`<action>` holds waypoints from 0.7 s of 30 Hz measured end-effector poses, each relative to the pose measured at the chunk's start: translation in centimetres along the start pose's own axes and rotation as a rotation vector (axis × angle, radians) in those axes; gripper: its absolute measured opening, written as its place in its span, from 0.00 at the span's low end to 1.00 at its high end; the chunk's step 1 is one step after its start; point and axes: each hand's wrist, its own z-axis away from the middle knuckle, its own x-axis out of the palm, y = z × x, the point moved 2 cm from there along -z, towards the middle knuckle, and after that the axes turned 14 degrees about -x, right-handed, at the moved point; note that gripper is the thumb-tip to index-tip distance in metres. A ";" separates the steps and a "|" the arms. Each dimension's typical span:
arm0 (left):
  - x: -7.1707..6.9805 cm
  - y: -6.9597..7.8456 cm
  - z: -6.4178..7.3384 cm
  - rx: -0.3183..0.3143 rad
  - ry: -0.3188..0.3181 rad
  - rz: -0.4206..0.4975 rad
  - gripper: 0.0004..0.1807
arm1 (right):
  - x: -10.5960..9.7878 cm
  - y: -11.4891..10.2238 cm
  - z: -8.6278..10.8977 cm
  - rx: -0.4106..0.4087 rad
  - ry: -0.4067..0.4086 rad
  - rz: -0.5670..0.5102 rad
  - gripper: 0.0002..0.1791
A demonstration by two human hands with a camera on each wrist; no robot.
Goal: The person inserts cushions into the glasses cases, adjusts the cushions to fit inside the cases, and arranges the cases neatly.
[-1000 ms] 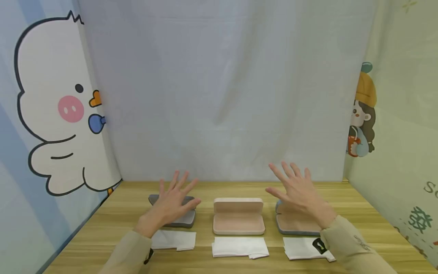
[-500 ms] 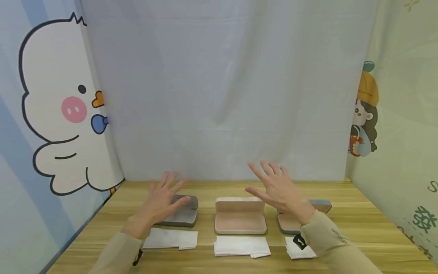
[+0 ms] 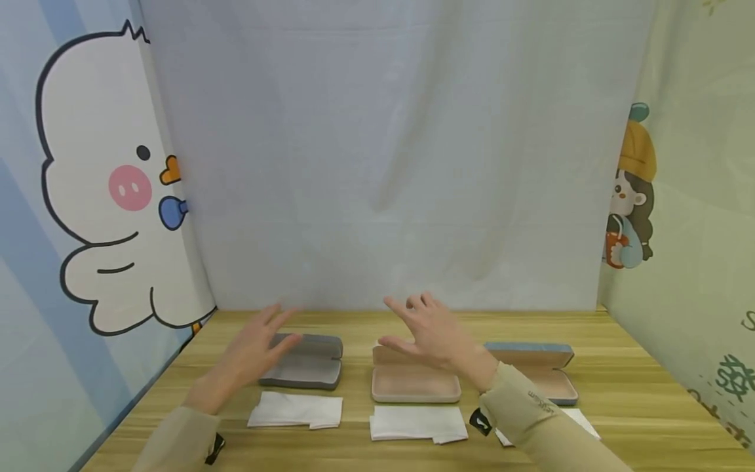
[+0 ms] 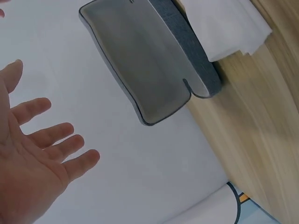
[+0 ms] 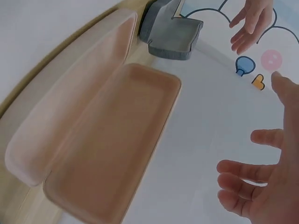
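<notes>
Over the left part of the table, my left hand (image 3: pixel 244 357) hovers with fingers extended and holds nothing. Beside it lies a dark grey glasses case (image 3: pixel 309 367), lid raised, its left end partly behind the hand; the left wrist view shows its bare grey lining (image 4: pixel 140 56). My right hand (image 3: pixel 439 334), fingers spread and slightly bent, hangs above a cream glasses case (image 3: pixel 415 387) with a pink lining and covers part of its raised lid. Further right, a blue glasses case (image 3: pixel 542 351) also has its lid up, partly hidden by my right sleeve.
In front of the cases lie folded white cloths: the left cloth (image 3: pixel 297 410), the middle cloth (image 3: pixel 419 423) and the right cloth (image 3: pixel 580 419), mostly behind my sleeve. A pale curtain (image 3: pixel 377 164) closes off the back of the wooden table (image 3: pixel 354 455).
Both hands have moved left; the right one has gone from over the blue case to over the cream case, its fingers bending a little. The cases and cloths stay in place.
</notes>
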 end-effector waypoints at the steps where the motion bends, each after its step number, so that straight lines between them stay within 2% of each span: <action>1: -0.1 -0.2 0.1 -0.012 -0.006 0.014 0.31 | 0.1 -0.4 -0.3 -0.002 -0.007 -0.031 0.38; 4: -0.5 -0.7 0.4 -0.055 -0.025 0.042 0.31 | 0.7 -1.6 -1.2 0.013 -0.045 -0.141 0.38; 8: -1.0 -1.7 0.8 -0.123 -0.037 0.037 0.33 | 1.6 -3.0 -2.2 0.041 -0.083 -0.339 0.38; 13: -1.2 -3.3 1.5 -0.277 -0.131 0.034 0.40 | 3.4 -4.5 -3.0 0.117 -0.101 -0.677 0.38; 16: -1.2 -4.1 1.9 -0.394 -0.225 0.073 0.42 | 4.5 -5.4 -3.0 0.205 -0.106 -0.900 0.35; 21: -0.6 -4.9 3.1 -0.598 -0.502 0.308 0.39 | 6.2 -6.9 -2.5 0.381 -0.133 -1.191 0.29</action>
